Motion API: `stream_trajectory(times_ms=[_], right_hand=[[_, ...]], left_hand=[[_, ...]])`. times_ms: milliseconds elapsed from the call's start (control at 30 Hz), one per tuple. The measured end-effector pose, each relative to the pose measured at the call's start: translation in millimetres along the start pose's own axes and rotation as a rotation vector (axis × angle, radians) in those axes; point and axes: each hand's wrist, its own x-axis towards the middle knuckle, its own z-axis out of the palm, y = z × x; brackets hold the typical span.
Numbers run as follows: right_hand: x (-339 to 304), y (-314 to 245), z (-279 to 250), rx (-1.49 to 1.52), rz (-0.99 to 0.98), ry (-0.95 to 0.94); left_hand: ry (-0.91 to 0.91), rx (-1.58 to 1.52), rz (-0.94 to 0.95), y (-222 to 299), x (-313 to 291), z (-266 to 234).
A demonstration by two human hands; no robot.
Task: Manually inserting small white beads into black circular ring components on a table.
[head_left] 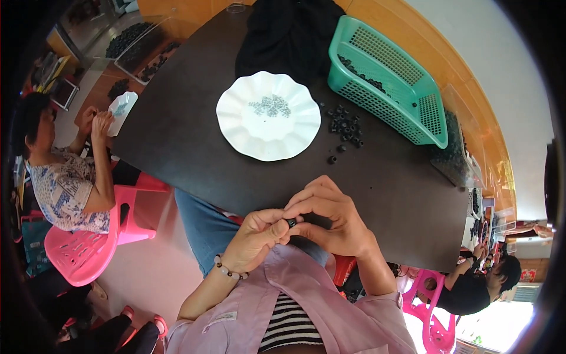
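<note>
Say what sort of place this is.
Possibly a small, informal workshop: loose black parts and a plate of tiny pieces lie on the table, and another person sits by a second plate.

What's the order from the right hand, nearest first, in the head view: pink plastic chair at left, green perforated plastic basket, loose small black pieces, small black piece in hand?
From the right hand:
1. Black piece: at the fingertips.
2. Loose black pieces: ahead.
3. Green basket: beyond them, rightward.
4. Pink chair: far left.
</note>
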Motion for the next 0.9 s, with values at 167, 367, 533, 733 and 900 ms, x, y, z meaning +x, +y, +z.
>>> stream_trajectory(times_ms=[167, 367, 533, 733, 900], right_hand=[[-2, 4, -1, -0.023, -0.027, 0.001], [0, 5, -3, -0.020, -0.067, -0.019], [4, 1, -13, -0.021, -0.027, -0.081], [2, 45, -50, -0.085, 0.265, 0.173], [-4, 92, -102, -0.695, 0.357, 0.403]], left_hand=[[-0.002, -0.027, -0.017, 1, 1, 3], [-0.004, -0.061, -0.020, -1, 1, 2], [0.042, -0.076, -0.017, 1, 1, 6], [0.075, -0.060, -0.031, 4, 0, 4], [0.081, -0.048, -0.043, 5, 1, 6]])
